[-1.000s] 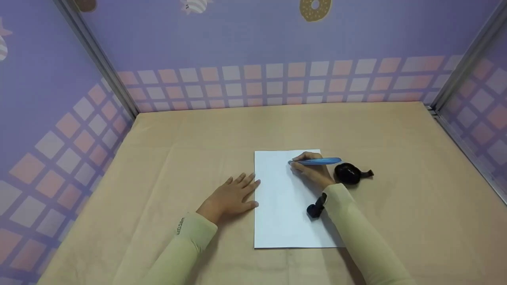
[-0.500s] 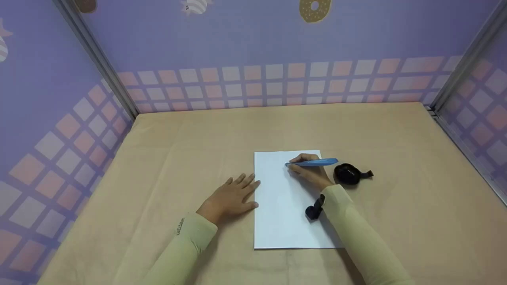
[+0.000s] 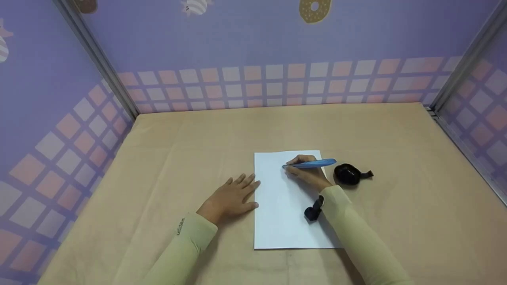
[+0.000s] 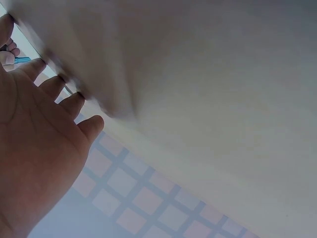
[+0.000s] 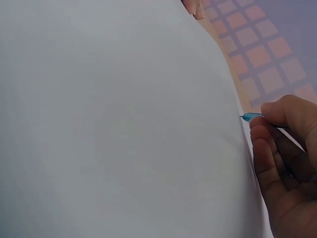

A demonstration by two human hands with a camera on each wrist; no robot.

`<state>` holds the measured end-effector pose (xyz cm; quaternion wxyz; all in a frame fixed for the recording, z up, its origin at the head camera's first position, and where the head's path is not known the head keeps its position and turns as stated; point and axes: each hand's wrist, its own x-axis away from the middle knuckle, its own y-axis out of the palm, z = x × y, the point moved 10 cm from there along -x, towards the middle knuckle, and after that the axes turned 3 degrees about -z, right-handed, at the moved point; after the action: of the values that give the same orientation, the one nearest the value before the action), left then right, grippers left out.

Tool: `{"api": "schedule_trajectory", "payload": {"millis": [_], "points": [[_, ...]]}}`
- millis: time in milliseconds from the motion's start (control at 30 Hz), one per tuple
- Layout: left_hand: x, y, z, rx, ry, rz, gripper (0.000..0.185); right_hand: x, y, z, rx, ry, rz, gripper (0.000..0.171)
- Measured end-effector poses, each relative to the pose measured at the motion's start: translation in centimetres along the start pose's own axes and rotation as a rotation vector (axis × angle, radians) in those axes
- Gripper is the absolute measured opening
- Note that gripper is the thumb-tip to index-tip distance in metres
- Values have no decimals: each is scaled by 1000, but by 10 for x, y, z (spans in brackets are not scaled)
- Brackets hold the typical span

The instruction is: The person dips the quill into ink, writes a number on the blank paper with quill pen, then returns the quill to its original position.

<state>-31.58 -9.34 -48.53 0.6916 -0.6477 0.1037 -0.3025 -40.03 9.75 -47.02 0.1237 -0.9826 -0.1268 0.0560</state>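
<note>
On the tan table, inside a booth of lilac walls with a band of pink and white squares: one sheet of white paper, one blue pen, one black rounded object, and two hands in pale green sleeves. The paper lies flat near the middle of the table, its long axis running away from the person, short edges near and far. The pen is over the far right part of the sheet (its tip at the paper's surface in the right wrist view, though contact cannot be confirmed); its long axis runs nearly crosswise to the sheet, tip pointing to the person's left, back end pointing right toward the black rounded object. The right hand grasps the pen, thumb and fingers curled round the barrel close to the tip, the heel of the hand over the paper. A small black device sits at the right wrist, above the sheet's right half. The left hand lies flat on the table just beside the paper's left edge, fingers straight and slightly spread, grasping nothing; its fingertips reach the sheet's edge. The black rounded object rests on the table just beside the paper's right edge, near the right hand, with a short tab sticking out to the right.
</note>
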Motion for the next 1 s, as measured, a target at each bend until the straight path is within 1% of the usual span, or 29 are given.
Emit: {"api": "schedule_trajectory", "payload": {"millis": [67,133,267,467,667,900,1000], "points": [[0,0,0,-3,-1,-2,69,-1,1,1,-3,2,-2,24],[0,0,0,-7,-2,-4,69,-5,2,10,-13,9,-3,24],[-1,1,-1,-1,-1,-5,69,-4,4,10,-38,16,-14,22],[-3,2,-2,9,-1,-16,71,-1,8,6,-67,-1,-34,19],[-3,3,-3,-5,-12,-29,71,0,12,4,-49,-27,-44,18],[-1,2,-2,5,-3,-11,70,2,17,3,-17,-21,-69,19],[-1,2,-1,4,0,-9,70,3,18,1,10,-25,-66,18]]}}
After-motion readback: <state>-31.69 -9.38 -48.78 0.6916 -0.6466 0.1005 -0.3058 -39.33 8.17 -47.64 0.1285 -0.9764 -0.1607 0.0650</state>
